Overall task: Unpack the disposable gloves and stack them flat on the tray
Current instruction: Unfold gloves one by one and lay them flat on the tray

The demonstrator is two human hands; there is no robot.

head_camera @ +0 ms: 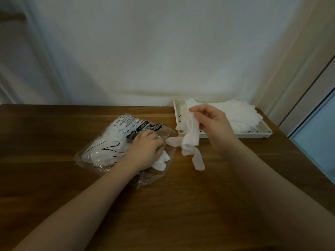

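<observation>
At a wooden table point(54, 178) set against a pale wall, we work through a clear plastic packet point(116, 144) of disposable gloves, a white tray point(264, 132) waiting at the far right. Our right hand point(212, 122) hangs in the air just in front of the tray's near-left corner, thumb and fingertips pinching a crumpled translucent glove point(190, 140) whose limp fingers dangle toward the tabletop. Our left hand point(146, 147) rests at the packet's open mouth, fingers curled down over a white wad of gloves point(161, 161) that pokes out by the wrist; whether they truly grip it we cannot tell. A pile of gloves point(239, 115) already lies on the tray, loosely fanned rather than squared. To do this step well, we judge that the hanging glove wants shaking open and smoothing before it goes down, cuff and fingers aligned with the pile, while the left hand pins the slippery packet so the next pull drags out one glove and not a clump. The packet carries a black-outlined drawing of a hand and a dark printed label band; its writing is too small and blurred to read, and no brand can be made out.
</observation>
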